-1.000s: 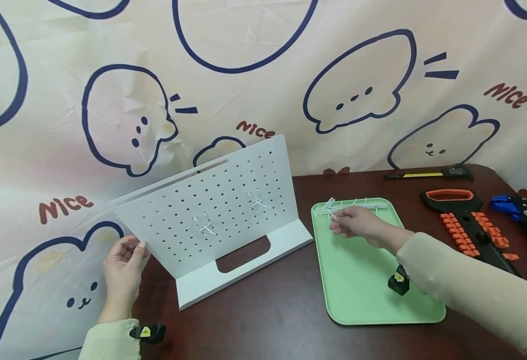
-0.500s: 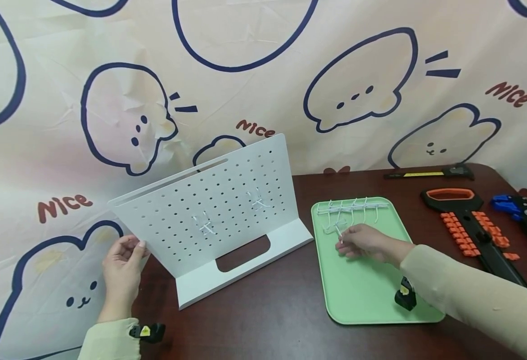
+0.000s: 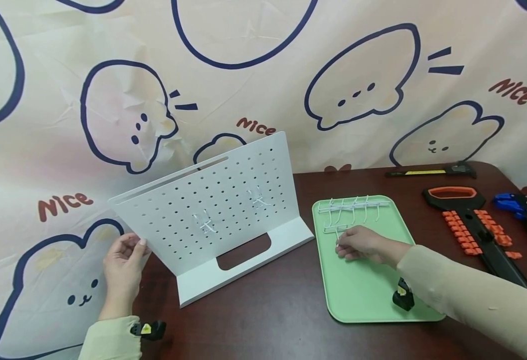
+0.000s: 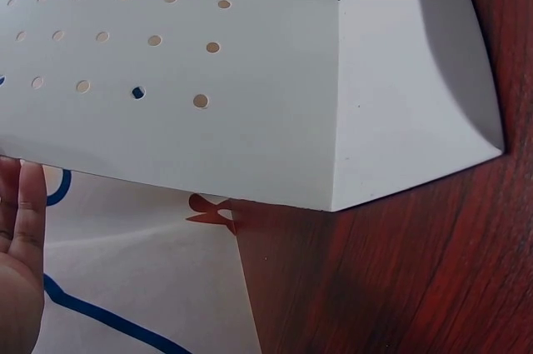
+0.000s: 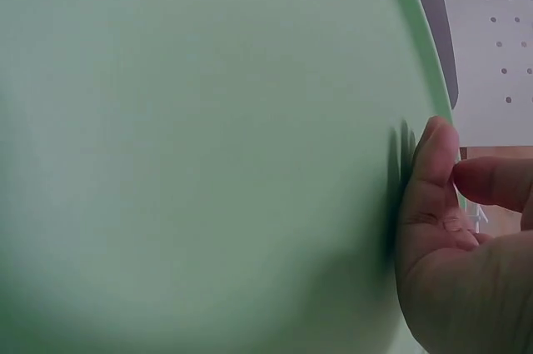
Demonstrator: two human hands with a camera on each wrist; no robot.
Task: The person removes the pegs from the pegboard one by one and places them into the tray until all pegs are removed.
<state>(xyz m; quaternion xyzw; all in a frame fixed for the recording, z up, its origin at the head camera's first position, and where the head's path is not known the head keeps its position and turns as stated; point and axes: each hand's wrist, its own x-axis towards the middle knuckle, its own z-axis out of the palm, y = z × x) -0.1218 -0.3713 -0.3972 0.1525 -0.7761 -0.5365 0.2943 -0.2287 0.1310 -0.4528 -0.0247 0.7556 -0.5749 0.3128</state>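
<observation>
A white pegboard [image 3: 236,200] with a bent foot stands tilted on the table, and two small white wire hooks [image 3: 205,226] hang in its holes. My left hand [image 3: 122,270] holds the board's left edge between thumb and fingers; in the left wrist view its fingers [image 4: 30,208] lie at that edge. Over the light green tray [image 3: 376,290], my right hand [image 3: 360,243] pinches a white wire hook [image 3: 334,229] by its prong. The hook's crossbar shows just beyond the fingertips. Several more white wire hooks [image 3: 353,206] lie in a row along the tray's far end.
Right of the tray lie a black holder with orange blocks [image 3: 475,230], blue-and-black pliers [image 3: 522,210] and a black-and-yellow cutter knife [image 3: 434,172]. A cloth with cartoon drawings [image 3: 245,90] hangs behind the dark brown table [image 3: 263,325].
My right hand has drawn the hook from the row at the tray's far end toward the near side, and the hook has turned so its crossbar lies level. My left hand stays put.
</observation>
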